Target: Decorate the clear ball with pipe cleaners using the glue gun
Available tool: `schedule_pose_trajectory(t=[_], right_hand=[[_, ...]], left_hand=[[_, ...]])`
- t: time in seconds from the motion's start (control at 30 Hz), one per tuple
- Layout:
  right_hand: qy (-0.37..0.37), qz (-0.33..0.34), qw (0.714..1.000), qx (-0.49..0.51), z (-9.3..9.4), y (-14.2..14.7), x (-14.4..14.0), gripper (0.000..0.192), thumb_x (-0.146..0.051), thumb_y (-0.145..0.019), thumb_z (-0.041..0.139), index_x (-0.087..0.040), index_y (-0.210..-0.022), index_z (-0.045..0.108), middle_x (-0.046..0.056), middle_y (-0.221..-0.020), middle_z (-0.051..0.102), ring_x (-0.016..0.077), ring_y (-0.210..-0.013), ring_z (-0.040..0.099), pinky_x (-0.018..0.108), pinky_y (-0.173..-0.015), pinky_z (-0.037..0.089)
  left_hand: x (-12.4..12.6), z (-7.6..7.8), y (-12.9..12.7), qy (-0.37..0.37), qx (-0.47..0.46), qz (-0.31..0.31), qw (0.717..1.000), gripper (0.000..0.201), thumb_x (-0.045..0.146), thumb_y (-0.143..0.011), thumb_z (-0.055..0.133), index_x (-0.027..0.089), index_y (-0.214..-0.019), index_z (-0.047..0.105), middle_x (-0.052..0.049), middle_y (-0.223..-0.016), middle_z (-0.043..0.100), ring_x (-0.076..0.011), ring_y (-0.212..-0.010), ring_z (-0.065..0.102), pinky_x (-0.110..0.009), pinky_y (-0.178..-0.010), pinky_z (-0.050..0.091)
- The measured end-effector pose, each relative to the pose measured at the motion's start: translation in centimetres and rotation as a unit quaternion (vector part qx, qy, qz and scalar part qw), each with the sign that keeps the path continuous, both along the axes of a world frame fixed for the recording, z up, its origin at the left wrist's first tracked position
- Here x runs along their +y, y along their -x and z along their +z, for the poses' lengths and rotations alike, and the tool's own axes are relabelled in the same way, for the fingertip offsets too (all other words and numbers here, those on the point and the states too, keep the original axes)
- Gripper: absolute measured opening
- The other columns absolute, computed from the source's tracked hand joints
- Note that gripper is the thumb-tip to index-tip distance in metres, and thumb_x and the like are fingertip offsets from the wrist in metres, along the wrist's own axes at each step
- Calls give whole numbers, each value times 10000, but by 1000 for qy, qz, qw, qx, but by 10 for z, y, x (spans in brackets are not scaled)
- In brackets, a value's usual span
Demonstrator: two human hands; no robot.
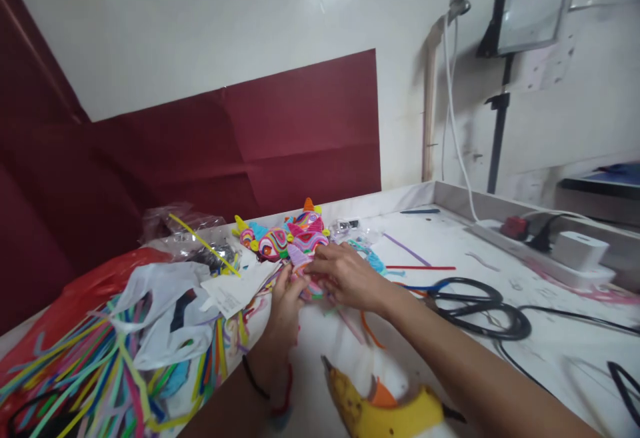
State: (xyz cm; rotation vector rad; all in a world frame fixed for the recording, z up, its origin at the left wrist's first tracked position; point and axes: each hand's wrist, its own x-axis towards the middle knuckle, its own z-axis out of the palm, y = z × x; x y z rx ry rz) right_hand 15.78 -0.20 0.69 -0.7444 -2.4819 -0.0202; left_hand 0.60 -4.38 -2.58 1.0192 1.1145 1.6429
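Observation:
Both hands meet at a pink and lilac pipe-cleaner figure [299, 258] over the white table. My left hand [287, 298] has its fingers closed on the figure's lower left side. From the right, my right hand [345, 275] bends its fingers over it, partly hiding it. Just behind are several finished-looking colourful pipe-cleaner figures, among them a round one with an orange eye [273, 245] and one with an orange tip [309, 211]. Nearest to me lies a yellow glue gun [360, 408] with an orange trigger, its dark nozzle pointing up and left.
Many loose pipe cleaners [105, 385] spread at left, beside a white plastic bag [167, 331] and red plastic [100, 285]. A coiled black cord [480, 315] lies at right, near a power strip [565, 268]. A lamp on a stand [535, 8] rises behind.

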Motion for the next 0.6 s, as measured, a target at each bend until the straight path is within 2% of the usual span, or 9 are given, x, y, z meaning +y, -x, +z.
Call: schedule_pose_trajectory(t=[0.1,0.3,0.5,0.6], right_hand=[[21,16,999,39,1,-1,0,350,-51,-821,660,-186,-1140,714,78,-1045,694,239,-997,622,351,-816,373],[18,32,998,58,1,-1,0,336,-40,-826,656,-173,-1128,721,86,-1030,707,244,-999,626,355,-829,385],[-7,20,999,26,-1,-1,-2,274,-95,-884,616,-212,-1101,736,70,-985,707,225,-942,627,341,-761,312],[-27,12,1000,-11,2,-2,-4,234,-145,-917,600,-219,-1095,733,71,-990,697,226,-940,615,352,-770,289]], left_hand=[[-5,4,0,2,21,17,1000,203,227,-641,706,218,-840,665,-93,-1085,696,-291,-1133,614,-333,-866,527],[2,-8,4,-11,-2,38,999,367,224,-651,722,216,-1017,686,-83,-1142,704,-282,-1144,624,-325,-887,513],[-1,-3,0,-31,-8,-16,999,356,247,-652,709,198,-1004,685,-79,-1077,724,-231,-994,675,-272,-786,520],[2,-8,2,-26,-15,-18,999,417,246,-654,711,200,-1067,676,-65,-1045,722,-211,-937,679,-266,-775,512]])
